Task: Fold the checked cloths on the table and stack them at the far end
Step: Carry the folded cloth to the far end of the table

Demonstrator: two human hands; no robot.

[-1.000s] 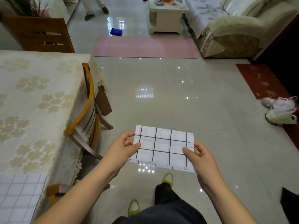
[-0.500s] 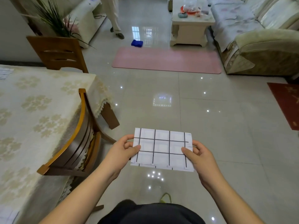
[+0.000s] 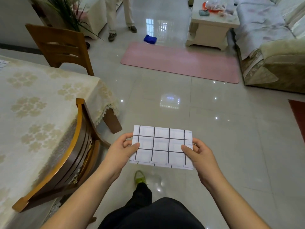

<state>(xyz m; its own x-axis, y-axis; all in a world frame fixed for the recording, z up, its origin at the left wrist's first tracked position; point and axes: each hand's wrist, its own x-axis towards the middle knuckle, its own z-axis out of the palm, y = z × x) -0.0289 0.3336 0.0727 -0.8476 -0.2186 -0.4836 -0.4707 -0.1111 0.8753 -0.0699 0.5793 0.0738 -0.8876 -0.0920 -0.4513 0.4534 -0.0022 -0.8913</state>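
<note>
No legible text, labels, brands or numbers anywhere in view. Checked cloth (image 3: pixel 161 146) carries only dark grid lines.

Wooden chair (image 3: pixel 66 156) tucked against table edge, curved backrest toward viewer. Second wooden chair (image 3: pixel 61 47) at table's far end, potted plant (image 3: pixel 66 12) behind it. Pink mat (image 3: pixel 181 63) on glossy tiled floor (image 3: pixel 222 129), blue object (image 3: pixel 149 39) just beyond its far edge. White coffee table (image 3: pixel 212 30) beside beige sofa (image 3: pixel 280 52), items on top unclear. Red rug (image 3: pixel 299 116) at right edge. Another person's legs (image 3: pixel 118 15) near top.
</note>
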